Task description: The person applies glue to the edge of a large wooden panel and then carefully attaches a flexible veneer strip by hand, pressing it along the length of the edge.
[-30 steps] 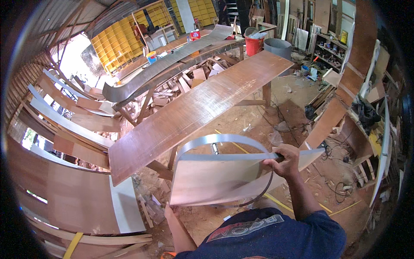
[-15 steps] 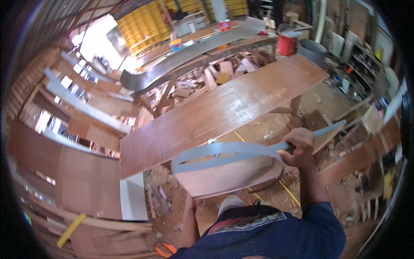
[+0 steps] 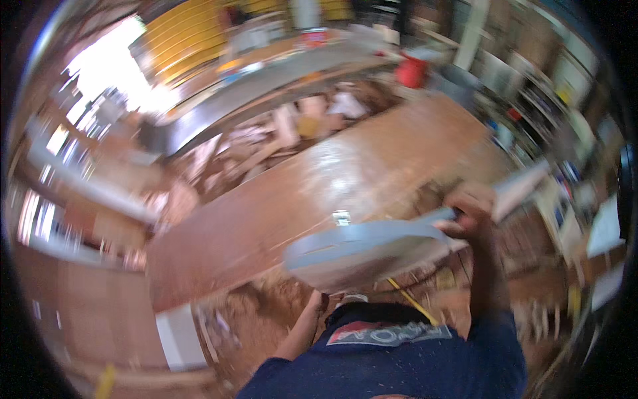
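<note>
In front of my chest is a pale wooden panel (image 3: 372,267) with a curved outline. A wide grey strip (image 3: 359,239) bends along its upper side and runs off to the right past my hand. My right hand (image 3: 470,207) is raised and closed around the strip, a little blurred by motion. Low at the panel's near edge, my left hand (image 3: 319,300) grips it from below; its fingers are mostly hidden by the panel. Just beyond the panel lies a long brown wooden board (image 3: 266,223) with a glossy top.
Wood offcuts (image 3: 286,126) are heaped under a far bench with a long metal sheet (image 3: 226,100). A red bucket (image 3: 412,72) and a grey bin (image 3: 455,86) stand at the far right. Brown panels (image 3: 86,306) lie at left. A yellow strip (image 3: 412,302) lies on the floor.
My view has shifted and blurred. The panel and strip have tilted, so the strip's gap seen earlier is narrower. Both hands keep their hold.
</note>
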The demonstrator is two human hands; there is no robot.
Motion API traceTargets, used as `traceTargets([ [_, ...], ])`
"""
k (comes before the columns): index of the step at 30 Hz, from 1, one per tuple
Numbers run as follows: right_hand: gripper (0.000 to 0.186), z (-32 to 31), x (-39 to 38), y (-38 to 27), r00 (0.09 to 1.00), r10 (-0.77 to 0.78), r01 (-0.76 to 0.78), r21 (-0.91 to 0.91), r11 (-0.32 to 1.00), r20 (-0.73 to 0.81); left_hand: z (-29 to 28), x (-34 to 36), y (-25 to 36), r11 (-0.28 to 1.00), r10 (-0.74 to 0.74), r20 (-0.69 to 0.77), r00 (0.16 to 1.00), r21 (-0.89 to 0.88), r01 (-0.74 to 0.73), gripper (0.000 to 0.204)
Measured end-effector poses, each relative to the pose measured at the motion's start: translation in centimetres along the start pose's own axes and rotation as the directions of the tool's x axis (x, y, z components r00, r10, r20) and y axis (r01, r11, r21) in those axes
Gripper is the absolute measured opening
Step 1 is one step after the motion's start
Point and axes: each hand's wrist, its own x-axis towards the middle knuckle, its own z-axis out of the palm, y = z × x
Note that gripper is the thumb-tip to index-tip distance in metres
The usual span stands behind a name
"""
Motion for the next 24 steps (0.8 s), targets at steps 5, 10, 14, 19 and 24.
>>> traceTargets([
  [5,0.059,0.2,3.9,4.5,0.999,-0.002,0.009,-0.153,0.988,0.042,2.2,7.0,1.8,0.991,-0.126,0.091,0.988,-0.023,0.129,0.054],
  [10,0.057,-2.1,3.8,9.8,0.997,0.058,-0.065,-0.190,0.980,-0.041,8.7,13.1,2.5,0.958,-0.279,0.138,0.950,0.107,0.266,0.056],
  [14,0.053,-2.0,4.1,15.0,0.991,0.029,-0.056,-0.201,0.978,-0.132,14.5,17.9,2.3,0.926,-0.357,0.173,0.918,0.196,0.323,0.058],
  [19,0.049,-4.7,2.0,24.5,0.981,0.089,-0.141,-0.326,0.935,-0.171,24.6,25.0,0.2,0.886,-0.433,0.237,0.870,0.289,0.362,0.060],
  [24,0.035,-8.1,0.9,35.9,0.967,0.165,-0.226,-0.353,0.908,-0.194,35.9,30.5,-1.3,0.885,-0.438,0.340,0.833,0.324,0.333,0.062],
])
